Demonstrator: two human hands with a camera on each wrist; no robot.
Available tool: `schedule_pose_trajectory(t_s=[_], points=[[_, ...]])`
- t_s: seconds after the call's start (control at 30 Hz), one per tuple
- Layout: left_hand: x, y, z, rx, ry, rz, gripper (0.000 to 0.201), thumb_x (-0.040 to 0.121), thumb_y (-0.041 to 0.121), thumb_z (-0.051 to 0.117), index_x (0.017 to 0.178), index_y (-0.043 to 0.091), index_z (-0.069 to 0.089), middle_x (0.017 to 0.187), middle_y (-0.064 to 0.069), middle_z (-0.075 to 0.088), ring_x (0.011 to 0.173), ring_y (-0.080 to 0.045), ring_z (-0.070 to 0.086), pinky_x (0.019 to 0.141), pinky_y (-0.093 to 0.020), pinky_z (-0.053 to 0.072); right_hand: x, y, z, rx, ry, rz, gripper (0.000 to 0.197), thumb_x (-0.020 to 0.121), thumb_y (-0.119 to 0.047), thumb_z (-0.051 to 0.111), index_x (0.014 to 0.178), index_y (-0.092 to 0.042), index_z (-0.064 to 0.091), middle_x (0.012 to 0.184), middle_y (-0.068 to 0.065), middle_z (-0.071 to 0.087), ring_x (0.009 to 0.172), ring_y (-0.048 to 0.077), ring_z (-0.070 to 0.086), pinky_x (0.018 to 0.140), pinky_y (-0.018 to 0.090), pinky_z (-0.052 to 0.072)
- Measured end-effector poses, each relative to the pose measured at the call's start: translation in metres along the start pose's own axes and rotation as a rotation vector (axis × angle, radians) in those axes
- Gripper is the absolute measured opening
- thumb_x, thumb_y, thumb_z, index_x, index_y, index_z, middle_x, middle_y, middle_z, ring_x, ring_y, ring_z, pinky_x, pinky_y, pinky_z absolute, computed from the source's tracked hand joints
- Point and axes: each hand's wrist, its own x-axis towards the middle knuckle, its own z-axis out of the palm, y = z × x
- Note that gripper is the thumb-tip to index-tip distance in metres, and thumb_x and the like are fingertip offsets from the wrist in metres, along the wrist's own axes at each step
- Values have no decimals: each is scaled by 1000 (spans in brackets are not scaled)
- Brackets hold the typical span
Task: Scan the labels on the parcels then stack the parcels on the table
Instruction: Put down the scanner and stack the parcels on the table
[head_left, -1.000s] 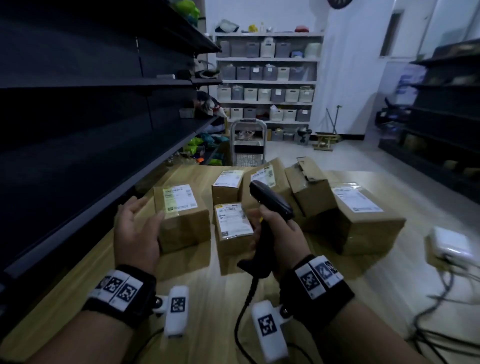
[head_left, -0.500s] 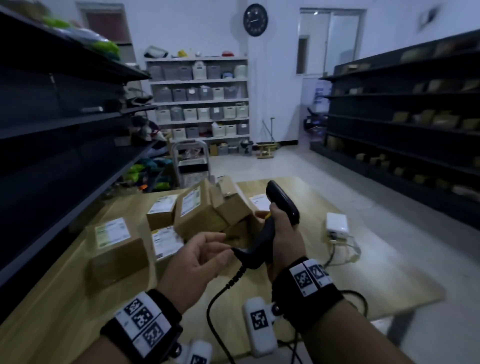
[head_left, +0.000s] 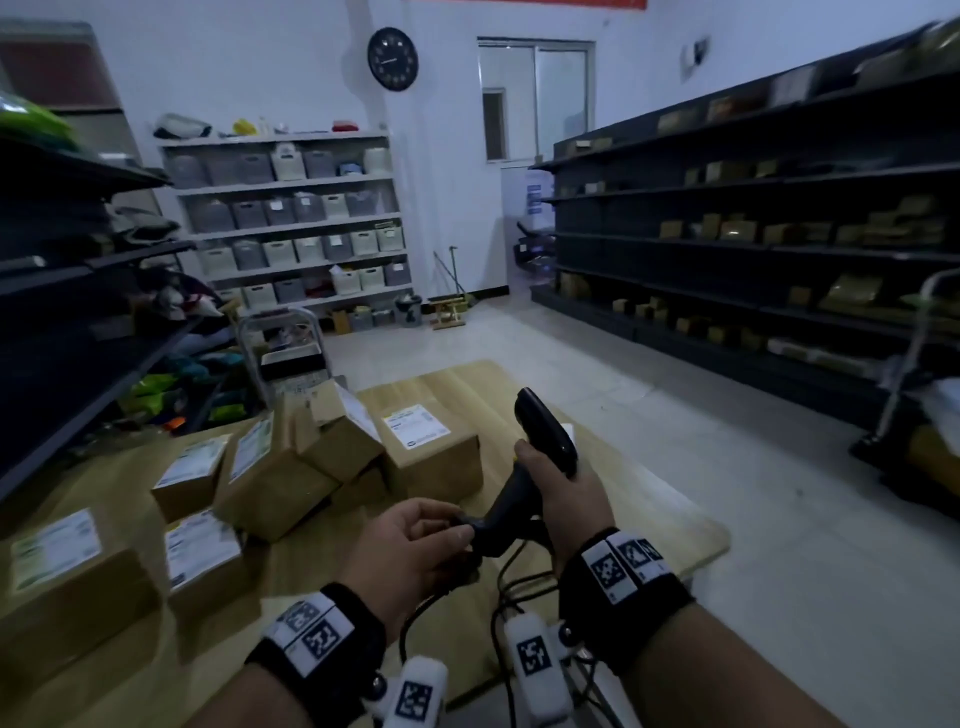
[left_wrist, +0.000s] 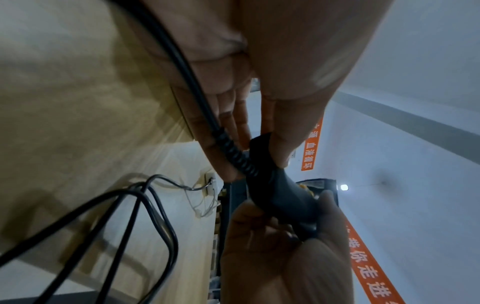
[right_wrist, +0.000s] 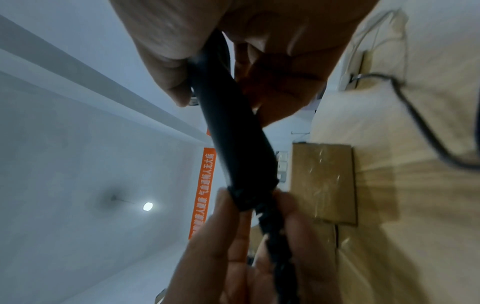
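Right grip wrapped round black scanner handle, head tipped up, away from the labels. Left grip pinches the handle base where the cable enters. Parcels lie left of and beyond both grips on the counter, white labels upward, unstacked. Judgement: free the cable first, then tip the scanner down onto the nearest label, holding steady
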Motion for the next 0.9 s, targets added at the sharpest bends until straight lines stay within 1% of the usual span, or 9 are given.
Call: schedule_pose_trajectory(t_s=[0.07,0.2,0.3,0.4,0.53,0.63,0.7,0.8,0.9], points=[[12,-4,13,6,2,-30,17,94,-11,75,109,-7,68,84,-19,78,69,-34,72,68,-47,68,9,4,-19,-38,35,-7,36,92,-37,82,118,-20,64,115,14,72,99,33,76,68,51,69],[36,-13,39,102,-9,-98,18,94,-10,77,110,-8,68,88,-21,75,66,-31,72,63,-44,68,32,11,-60,-172,80,31,39,91,-37,83,117,-11,67,104,16,78,79,33,81,58,41,64],[52,-23,50,204,-55,-138,34,87,-12,83,118,-5,69,105,-23,79,80,-31,80,67,-39,66,50,18,-88,-243,101,77,43,90,-34,86,117,-6,67,100,21,79,70,35,81,54,37,61],[63,-33,57,283,-64,-145,48,78,-17,89,119,0,72,108,-22,81,88,-32,81,72,-37,66,61,19,-112,-299,120,123,38,90,-30,86,110,-4,67,96,24,79,64,35,79,51,35,59],[71,-45,65,295,-49,-167,44,79,-23,83,118,-5,70,102,-23,78,83,-32,79,71,-40,67,76,24,-130,-406,130,147,53,77,-38,95,107,-2,71,94,23,80,69,38,81,62,48,68],[76,-53,67,353,-54,-147,44,79,-19,87,117,-4,71,106,-24,78,89,-35,79,81,-46,67,82,27,-136,-447,136,160,55,71,-40,98,102,-1,73,87,22,81,70,39,81,68,56,68],[76,-53,68,410,-83,-135,44,78,-12,91,115,2,73,108,-21,79,93,-34,79,79,-42,67,84,29,-137,-486,127,172,54,70,-43,97,97,-1,76,79,18,82,70,37,81,72,59,68],[74,-52,68,491,-130,-115,40,79,-5,94,111,11,76,107,-12,81,95,-26,80,75,-33,67,84,26,-135,-637,109,161,46,73,-53,93,88,-14,75,74,8,82,68,29,81,75,50,69],[76,-51,66,490,-140,-113,44,76,-2,96,112,12,77,107,-11,82,97,-28,82,82,-39,68,82,14,-136,-798,88,171,46,79,-61,86,90,-17,73,74,5,81,62,25,79,65,36,66]])
